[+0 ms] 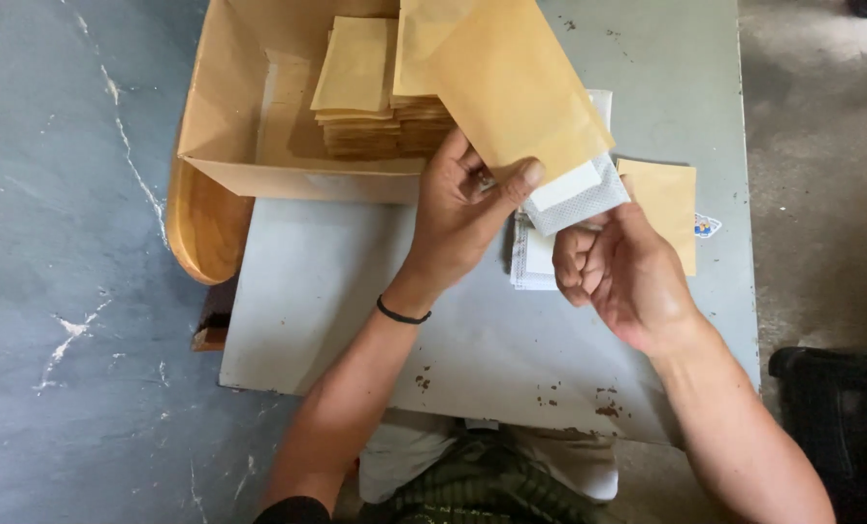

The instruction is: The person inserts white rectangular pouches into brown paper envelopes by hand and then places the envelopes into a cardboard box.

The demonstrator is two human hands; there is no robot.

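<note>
Head view: left hand (458, 218) pinches brown envelope (511, 82); white pad (579, 194) touches right hand (618, 272).

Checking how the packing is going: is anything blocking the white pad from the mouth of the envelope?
Nothing visible does. The white pad already sits partly inside the envelope, whose mouth the left hand holds at the edge; the right hand is at the pad's lower end.
</note>
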